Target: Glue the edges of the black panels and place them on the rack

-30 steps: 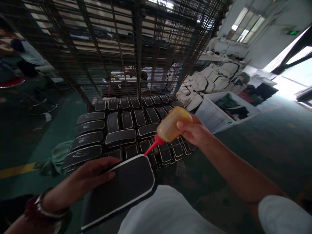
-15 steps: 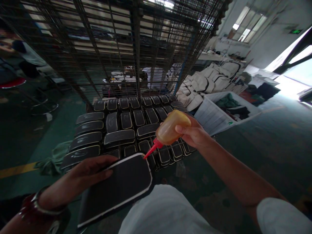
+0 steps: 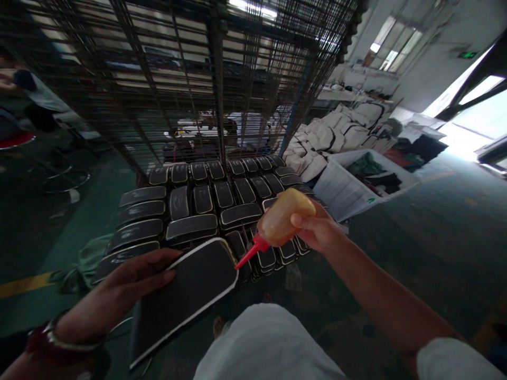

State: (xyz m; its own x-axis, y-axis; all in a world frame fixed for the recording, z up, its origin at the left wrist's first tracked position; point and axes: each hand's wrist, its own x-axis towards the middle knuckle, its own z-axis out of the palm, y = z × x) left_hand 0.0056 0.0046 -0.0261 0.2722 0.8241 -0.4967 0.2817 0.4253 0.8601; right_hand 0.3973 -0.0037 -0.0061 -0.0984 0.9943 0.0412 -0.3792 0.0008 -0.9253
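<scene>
My left hand (image 3: 137,282) grips a dark flat panel (image 3: 194,290) by its far edge, thumb on the top face. The panel has rounded corners at its right end and a pale border strip. In my right hand (image 3: 315,224) is a squeeze bottle (image 3: 283,216) of amber liquid, tipped down to the left. Its red nozzle (image 3: 247,254) touches or nearly touches the border at the panel's right edge. Part of that border beside the tip looks yellowish. My right fingers behind the bottle are mostly hidden.
Rows of similar dark panels (image 3: 192,226) lie stacked ahead, below a wire rack (image 3: 219,79). At right stand a white bin (image 3: 340,184) with cloth in it and a heap of pale pieces (image 3: 328,134). Green cloth (image 3: 85,261) lies on the floor; a person (image 3: 39,92) sits at far left.
The nozzle tip has travelled along the panel's border from the far right corner down the right edge. The panel has shifted slightly left. Both hands keep their hold.
</scene>
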